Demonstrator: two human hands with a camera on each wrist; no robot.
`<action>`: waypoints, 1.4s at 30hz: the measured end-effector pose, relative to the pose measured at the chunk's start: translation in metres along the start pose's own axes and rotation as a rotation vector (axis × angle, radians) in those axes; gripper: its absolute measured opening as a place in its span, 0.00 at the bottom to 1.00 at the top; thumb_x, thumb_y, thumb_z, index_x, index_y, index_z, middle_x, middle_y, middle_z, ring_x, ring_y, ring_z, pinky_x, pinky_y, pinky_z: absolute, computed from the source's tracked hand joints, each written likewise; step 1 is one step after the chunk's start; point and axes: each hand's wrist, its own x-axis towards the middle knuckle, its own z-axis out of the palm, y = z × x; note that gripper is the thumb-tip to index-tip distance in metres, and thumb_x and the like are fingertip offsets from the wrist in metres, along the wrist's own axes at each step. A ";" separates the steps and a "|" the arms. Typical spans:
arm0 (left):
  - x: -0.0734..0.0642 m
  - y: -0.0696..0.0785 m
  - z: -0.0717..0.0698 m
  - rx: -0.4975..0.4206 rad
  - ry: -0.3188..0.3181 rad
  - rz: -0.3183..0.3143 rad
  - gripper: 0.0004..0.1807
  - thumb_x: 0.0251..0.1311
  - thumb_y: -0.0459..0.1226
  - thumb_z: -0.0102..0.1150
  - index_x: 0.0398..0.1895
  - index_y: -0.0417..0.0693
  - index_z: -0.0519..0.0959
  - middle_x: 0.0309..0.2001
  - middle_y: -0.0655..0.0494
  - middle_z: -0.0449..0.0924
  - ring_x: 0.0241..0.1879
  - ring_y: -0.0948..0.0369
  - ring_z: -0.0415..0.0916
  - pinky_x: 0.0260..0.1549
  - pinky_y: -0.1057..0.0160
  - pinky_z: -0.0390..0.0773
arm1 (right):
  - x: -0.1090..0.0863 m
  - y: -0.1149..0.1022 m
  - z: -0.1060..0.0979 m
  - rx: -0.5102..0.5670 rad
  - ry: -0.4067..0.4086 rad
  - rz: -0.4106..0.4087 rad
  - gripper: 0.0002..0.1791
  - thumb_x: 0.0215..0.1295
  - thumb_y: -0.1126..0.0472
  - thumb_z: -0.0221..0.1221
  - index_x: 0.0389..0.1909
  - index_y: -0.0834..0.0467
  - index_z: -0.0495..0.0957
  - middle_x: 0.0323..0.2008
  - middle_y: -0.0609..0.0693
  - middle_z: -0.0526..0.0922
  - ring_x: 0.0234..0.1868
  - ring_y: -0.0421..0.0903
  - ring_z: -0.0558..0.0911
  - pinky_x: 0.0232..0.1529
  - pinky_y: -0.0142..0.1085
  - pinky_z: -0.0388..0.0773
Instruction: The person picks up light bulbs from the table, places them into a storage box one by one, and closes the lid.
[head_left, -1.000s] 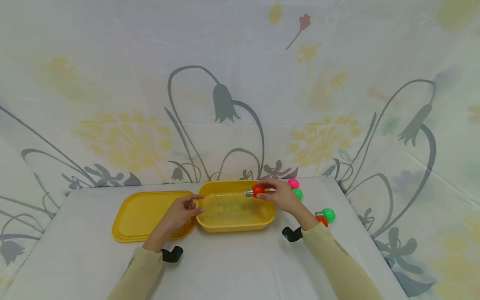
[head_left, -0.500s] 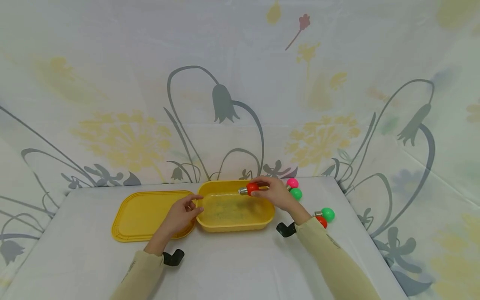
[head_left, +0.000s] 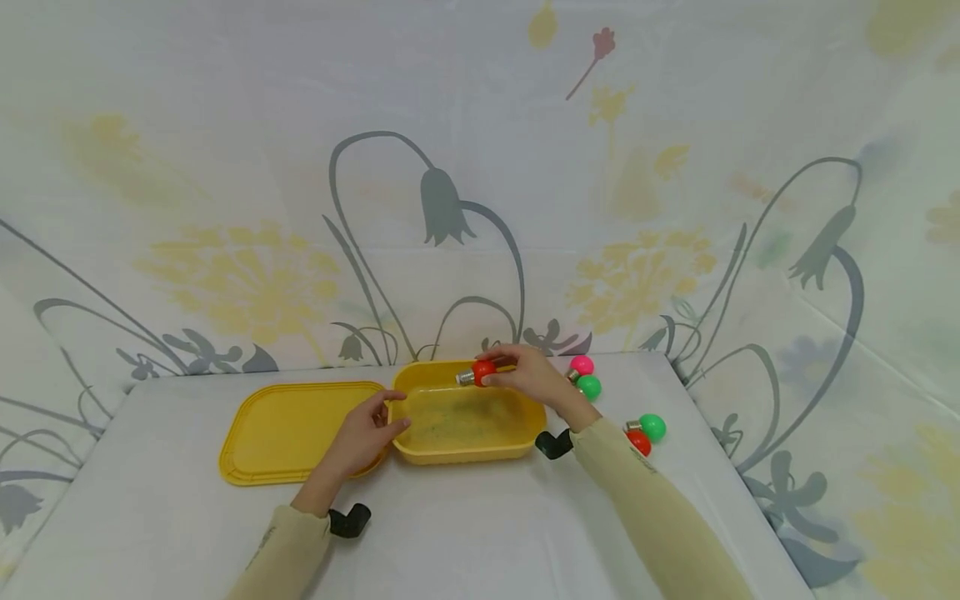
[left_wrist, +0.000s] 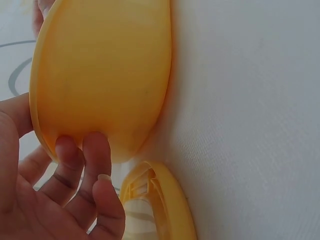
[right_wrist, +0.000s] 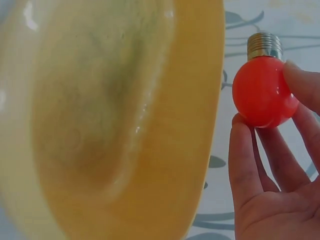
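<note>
A red light bulb (head_left: pixel 483 372) with a silver screw base is pinched by the fingertips of my right hand (head_left: pixel 531 375). It is held above the far side of a yellow plastic tub (head_left: pixel 472 457), with its base pointing left. The right wrist view shows the red bulb (right_wrist: pixel 264 92) between thumb and fingers, just outside the tub's wall (right_wrist: pixel 195 125). My left hand (head_left: pixel 363 433) grips the tub's left end. In the left wrist view, several curled fingers (left_wrist: pixel 95 160) lie against the tub's outer wall (left_wrist: pixel 105 65). No bulbs show inside the tub.
A yellow lid (head_left: pixel 300 433) lies flat left of the tub, partly under the left hand. To the right are a pink bulb (head_left: pixel 582 365) beside a green bulb (head_left: pixel 589 387). Nearer, another green bulb (head_left: pixel 652 427) touches a red one (head_left: pixel 640 443). A flowered cloth backdrop (head_left: pixel 480 275) stands behind.
My right hand has moved left over the tub, carrying the red bulb along and slightly up. The left hand stays at the tub's left end.
</note>
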 end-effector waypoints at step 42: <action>0.002 0.002 -0.002 0.074 -0.031 -0.094 0.25 0.60 0.36 0.68 0.61 0.51 0.75 0.30 0.51 0.68 0.31 0.55 0.67 0.26 0.62 0.67 | 0.044 -0.011 0.034 0.065 -0.226 -0.084 0.18 0.63 0.68 0.65 0.55 0.60 0.82 0.52 0.53 0.84 0.52 0.47 0.81 0.57 0.35 0.76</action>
